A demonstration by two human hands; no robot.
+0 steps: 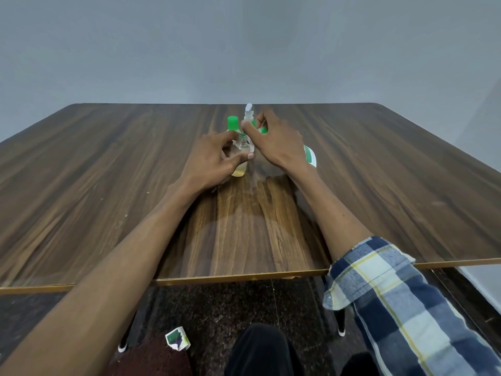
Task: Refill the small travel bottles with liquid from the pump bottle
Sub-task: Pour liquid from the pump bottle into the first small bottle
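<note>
Hands meet at the pump bottle. Left hand grips an uncapped travel bottle just beside it. Right hand curls round the pump bottle, pinching a green cap.

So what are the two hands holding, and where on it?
The left hand grips an uncapped small bottle round its body. The right hand holds the pump bottle by its neck; the exact grip is partly hidden.

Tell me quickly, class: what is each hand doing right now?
Left hand: grips the small uncapped travel bottle.
Right hand: fingers curled around the pump bottle, with something green under them.
</note>
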